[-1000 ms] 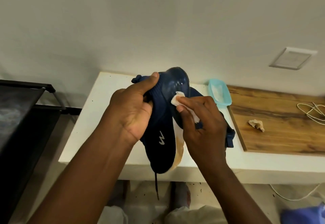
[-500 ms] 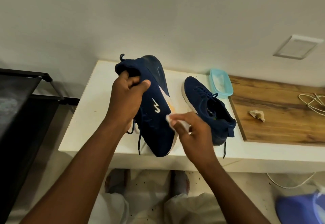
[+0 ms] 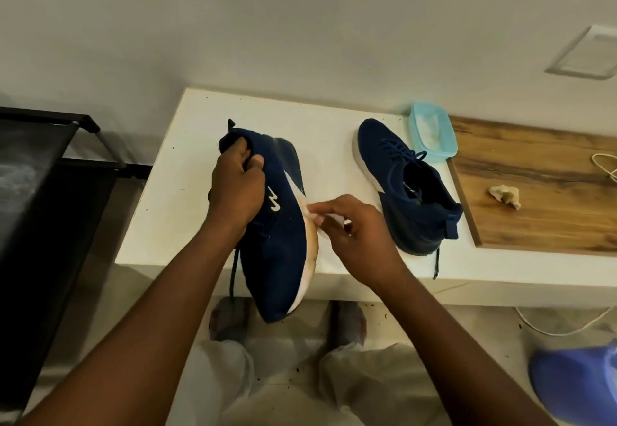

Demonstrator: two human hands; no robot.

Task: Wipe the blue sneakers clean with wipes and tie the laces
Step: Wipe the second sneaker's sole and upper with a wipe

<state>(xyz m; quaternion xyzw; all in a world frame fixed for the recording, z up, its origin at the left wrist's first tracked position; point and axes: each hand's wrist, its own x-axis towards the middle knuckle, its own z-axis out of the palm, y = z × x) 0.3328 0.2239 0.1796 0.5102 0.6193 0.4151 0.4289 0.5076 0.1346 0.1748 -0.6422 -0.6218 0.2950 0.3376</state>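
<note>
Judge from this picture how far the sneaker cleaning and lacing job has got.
Done: a crumpled used wipe lies on the wooden board.

In hand: the left hand holds the blue knit sneaker by its collar while the right hand presses a white wipe to its stained white sole edge.

Left: that stain, and both laces hang loose, including on the second blue sneaker on the white table.

Two sneakers at the counter, one held, one resting

Held sneaker left, over counter's front edge; second sneaker on counter to its right; tub behind it; board right, crumpled wipe on it; rack far left
</note>
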